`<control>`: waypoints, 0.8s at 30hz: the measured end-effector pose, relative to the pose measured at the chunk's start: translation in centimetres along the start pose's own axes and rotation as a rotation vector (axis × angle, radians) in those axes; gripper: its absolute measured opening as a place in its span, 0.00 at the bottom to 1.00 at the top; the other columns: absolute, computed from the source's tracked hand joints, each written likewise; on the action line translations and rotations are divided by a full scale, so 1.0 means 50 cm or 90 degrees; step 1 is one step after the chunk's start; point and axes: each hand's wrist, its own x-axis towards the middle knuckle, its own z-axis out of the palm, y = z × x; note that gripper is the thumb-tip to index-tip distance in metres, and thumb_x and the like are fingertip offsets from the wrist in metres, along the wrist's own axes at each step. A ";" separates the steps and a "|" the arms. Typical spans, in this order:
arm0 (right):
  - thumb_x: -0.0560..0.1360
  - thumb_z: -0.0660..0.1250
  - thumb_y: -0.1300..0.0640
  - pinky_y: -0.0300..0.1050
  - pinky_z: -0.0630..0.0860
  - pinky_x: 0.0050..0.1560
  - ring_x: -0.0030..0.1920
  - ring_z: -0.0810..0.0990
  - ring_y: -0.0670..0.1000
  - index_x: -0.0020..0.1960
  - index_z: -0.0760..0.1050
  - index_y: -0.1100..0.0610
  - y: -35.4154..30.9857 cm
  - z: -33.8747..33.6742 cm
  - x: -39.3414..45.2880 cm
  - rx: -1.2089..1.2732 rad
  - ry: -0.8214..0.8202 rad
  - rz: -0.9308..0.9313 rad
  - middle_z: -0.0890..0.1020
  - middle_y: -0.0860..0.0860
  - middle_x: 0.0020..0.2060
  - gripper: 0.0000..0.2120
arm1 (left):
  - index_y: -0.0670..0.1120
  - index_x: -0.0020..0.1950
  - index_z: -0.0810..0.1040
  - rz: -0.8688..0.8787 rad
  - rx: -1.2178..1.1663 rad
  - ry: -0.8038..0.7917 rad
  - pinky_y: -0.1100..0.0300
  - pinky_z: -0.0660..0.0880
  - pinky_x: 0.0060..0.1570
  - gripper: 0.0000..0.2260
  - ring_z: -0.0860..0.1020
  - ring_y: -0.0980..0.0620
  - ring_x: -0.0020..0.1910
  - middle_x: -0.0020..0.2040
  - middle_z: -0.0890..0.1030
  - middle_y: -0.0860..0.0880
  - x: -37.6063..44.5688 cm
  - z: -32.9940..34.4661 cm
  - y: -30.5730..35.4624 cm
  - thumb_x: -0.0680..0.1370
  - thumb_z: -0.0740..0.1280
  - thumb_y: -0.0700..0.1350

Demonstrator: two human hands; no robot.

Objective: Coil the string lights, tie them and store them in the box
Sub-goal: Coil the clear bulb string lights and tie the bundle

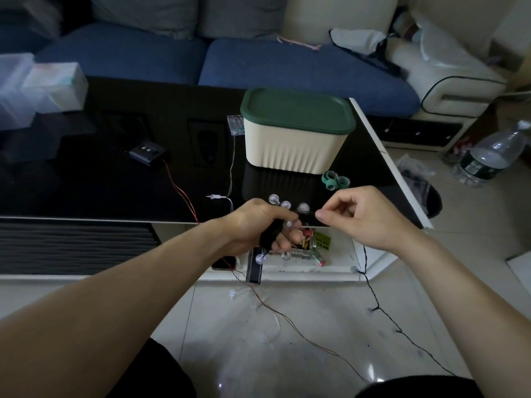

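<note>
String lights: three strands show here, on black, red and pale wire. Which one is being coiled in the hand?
The black-wire strand: its clear bulbs bunch in the left hand. The red strand and pale strand lie untouched on the table.

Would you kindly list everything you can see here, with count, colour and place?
storage box: one, cream with green lid on, table's right part
green ties: a few coiled, in front of the box
black light string: one, partly bunched in left hand, the rest trailing onto the floor
battery packs: one black, one clear, on the table
red wire: one, from black pack to the floor
water bottle: one, clear, floor at right
sofa: blue, behind
hands: left hand grips the bunch; right hand pinches the string
</note>
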 end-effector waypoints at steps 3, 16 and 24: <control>0.75 0.75 0.54 0.31 0.73 0.36 0.33 0.78 0.38 0.42 0.83 0.51 -0.003 0.008 0.002 0.008 0.027 -0.005 0.82 0.45 0.33 0.04 | 0.35 0.55 0.75 0.007 -0.045 0.037 0.63 0.71 0.30 0.07 0.76 0.52 0.29 0.36 0.81 0.43 0.003 0.000 -0.006 0.79 0.64 0.38; 0.78 0.71 0.51 0.33 0.67 0.29 0.27 0.73 0.43 0.36 0.80 0.55 -0.019 0.084 0.021 0.058 0.143 0.063 0.81 0.53 0.29 0.13 | 0.41 0.39 0.75 0.049 -0.178 0.006 0.64 0.65 0.25 0.11 0.69 0.53 0.21 0.29 0.77 0.47 -0.009 -0.003 0.024 0.80 0.58 0.41; 0.79 0.69 0.51 0.35 0.73 0.34 0.32 0.82 0.43 0.43 0.82 0.51 -0.020 0.085 0.018 0.050 0.042 0.120 0.84 0.47 0.31 0.08 | 0.41 0.46 0.75 0.110 -0.291 0.104 0.63 0.74 0.35 0.10 0.81 0.52 0.34 0.48 0.84 0.41 0.005 -0.005 0.021 0.81 0.64 0.47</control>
